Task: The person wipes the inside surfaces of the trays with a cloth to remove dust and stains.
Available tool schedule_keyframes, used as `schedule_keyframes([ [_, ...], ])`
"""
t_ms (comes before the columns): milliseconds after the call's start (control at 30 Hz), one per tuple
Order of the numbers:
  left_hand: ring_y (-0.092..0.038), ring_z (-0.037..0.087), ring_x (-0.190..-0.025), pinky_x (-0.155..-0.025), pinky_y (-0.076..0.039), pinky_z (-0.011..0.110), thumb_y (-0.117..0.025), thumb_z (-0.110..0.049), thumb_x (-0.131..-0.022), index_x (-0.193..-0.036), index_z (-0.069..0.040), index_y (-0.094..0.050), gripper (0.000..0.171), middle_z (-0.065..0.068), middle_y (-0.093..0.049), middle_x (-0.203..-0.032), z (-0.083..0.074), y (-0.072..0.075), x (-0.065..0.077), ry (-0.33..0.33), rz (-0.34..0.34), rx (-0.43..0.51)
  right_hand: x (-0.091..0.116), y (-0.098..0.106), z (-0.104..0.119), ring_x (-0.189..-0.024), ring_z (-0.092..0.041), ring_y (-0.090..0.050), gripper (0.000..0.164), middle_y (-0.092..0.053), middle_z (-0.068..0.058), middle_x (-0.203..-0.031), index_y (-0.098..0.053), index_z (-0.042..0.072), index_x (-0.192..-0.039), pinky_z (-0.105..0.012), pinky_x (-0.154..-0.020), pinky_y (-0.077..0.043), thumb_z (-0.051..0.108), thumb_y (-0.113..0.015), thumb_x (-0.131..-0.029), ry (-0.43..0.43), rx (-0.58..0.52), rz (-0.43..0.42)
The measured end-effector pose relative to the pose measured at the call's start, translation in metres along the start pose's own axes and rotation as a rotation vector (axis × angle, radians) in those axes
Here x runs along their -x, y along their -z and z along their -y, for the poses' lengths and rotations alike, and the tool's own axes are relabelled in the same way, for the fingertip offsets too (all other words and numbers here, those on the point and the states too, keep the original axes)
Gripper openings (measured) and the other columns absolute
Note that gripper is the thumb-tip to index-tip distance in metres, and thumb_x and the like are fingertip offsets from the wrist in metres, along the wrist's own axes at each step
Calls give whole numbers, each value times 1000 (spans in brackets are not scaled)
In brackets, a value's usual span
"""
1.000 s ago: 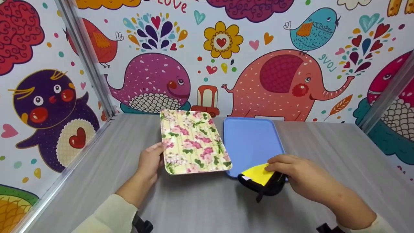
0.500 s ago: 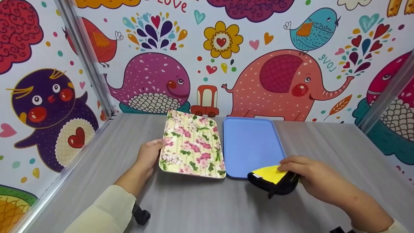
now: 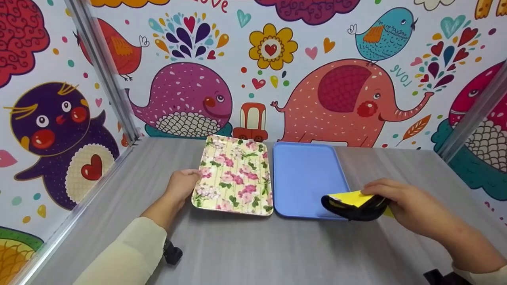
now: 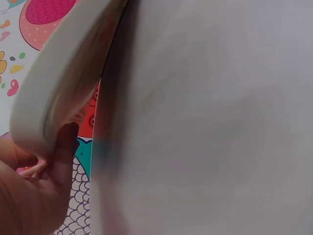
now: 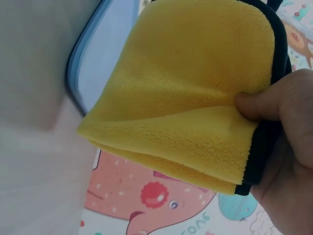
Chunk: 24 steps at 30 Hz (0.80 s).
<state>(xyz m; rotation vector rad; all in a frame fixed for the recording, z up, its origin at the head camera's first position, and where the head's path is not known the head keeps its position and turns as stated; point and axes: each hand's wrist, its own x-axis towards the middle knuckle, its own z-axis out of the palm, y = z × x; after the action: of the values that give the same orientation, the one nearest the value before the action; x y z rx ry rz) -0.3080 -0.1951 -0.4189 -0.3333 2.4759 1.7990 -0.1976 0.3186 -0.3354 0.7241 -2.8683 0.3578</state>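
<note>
A floral tray (image 3: 233, 178) is held at its left edge by my left hand (image 3: 181, 186). In the left wrist view, the thumb and fingers of this hand (image 4: 36, 193) pinch the tray's pale rim (image 4: 36, 98), with a gap between tray and tabletop. My right hand (image 3: 414, 209) holds a folded yellow cloth (image 3: 352, 198) with black edging over the near right corner of a blue tray (image 3: 309, 178). Seen from the right wrist, the thumb presses on the fluffy cloth (image 5: 186, 83) near its black border; the other fingers are mostly hidden behind it.
The blue tray lies flat to the right of the floral one, close beside it. Both are on or over a grey tabletop (image 3: 253, 249). Cartoon-printed panels (image 3: 253, 47) stand at the back and sides, joined by a metal post (image 3: 107, 67) at the left.
The floral tray has shifted left, off the blue tray's near left edge, and turned slightly. The right hand has carried the cloth right and a little away from me.
</note>
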Motion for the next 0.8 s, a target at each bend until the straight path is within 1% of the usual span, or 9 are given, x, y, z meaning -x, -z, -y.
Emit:
schedule_keyframes([
  [33,-54,32,-125,-102,-47,41,-51,-15,-102,-130,8,-66,38,21,-62,-134,0,1,-1,-12,-8,-45,0,0,-4,-113,-30,-67,56,-72,-1,-124,-73,28,-123,-46,-86,-62,-14,-71,-85,-4,-1,-5],
  [100,-59,27,-103,-83,-51,35,-55,-14,-101,-118,5,-72,31,16,-69,-114,-1,3,-3,-26,-21,-126,-2,1,-11,-112,-30,-66,55,-72,-2,-124,-74,27,-123,-47,-86,-63,-13,-70,-86,-11,-6,-11],
  [167,-57,21,-82,-67,-46,29,-58,-12,-99,-104,2,-76,24,8,-68,-90,1,5,-7,-56,-35,-214,-3,1,-19,-110,-29,-65,53,-72,-3,-124,-73,27,-122,-47,-86,-63,-13,-69,-87,-24,-12,-11],
  [233,-50,16,-67,-57,-39,27,-59,-11,-98,-91,-1,-75,20,1,-60,-72,3,6,-10,-65,-35,-275,-5,1,-28,-110,-30,-65,51,-72,-4,-124,-73,27,-122,-49,-86,-62,-12,-68,-89,-38,-14,-14],
  [333,-46,14,-62,-55,-36,27,-58,-9,-96,-85,-3,-73,19,-2,-53,-65,6,7,-12,-74,-28,-335,-6,0,-41,-111,-36,-64,51,-71,-9,-126,-72,25,-125,-54,-87,-61,-11,-67,-90,-64,-15,-25],
  [467,-49,17,-68,-57,-38,27,-60,-7,-93,-90,-2,-75,16,1,-59,-73,8,7,-11,-60,-16,-388,-7,-2,-56,-113,-42,-60,52,-68,-16,-131,-70,21,-129,-60,-89,-59,-12,-65,-90,-123,-14,-38],
  [533,-49,17,-69,-57,-38,27,-61,-6,-92,-90,-1,-74,14,1,-59,-73,9,8,-11,-54,-6,-397,-8,-2,-63,-113,-43,-59,52,-67,-18,-132,-69,21,-131,-61,-89,-58,-12,-64,-91,-155,-4,-41],
  [567,-50,18,-71,-58,-39,26,-62,-7,-92,-93,0,-75,14,2,-60,-76,9,8,-12,-52,-1,-401,-9,-3,-67,-113,-45,-59,51,-66,-20,-133,-69,19,-132,-62,-90,-58,-12,-63,-91,-166,1,-43],
  [800,-51,17,-72,-57,-39,25,-64,-8,-93,-97,1,-75,15,5,-62,-82,7,7,-11,-19,21,-408,-15,-8,-91,-116,-48,-55,49,-63,-23,-133,-66,15,-136,-67,-92,-54,-8,-65,-92,-208,53,-68],
])
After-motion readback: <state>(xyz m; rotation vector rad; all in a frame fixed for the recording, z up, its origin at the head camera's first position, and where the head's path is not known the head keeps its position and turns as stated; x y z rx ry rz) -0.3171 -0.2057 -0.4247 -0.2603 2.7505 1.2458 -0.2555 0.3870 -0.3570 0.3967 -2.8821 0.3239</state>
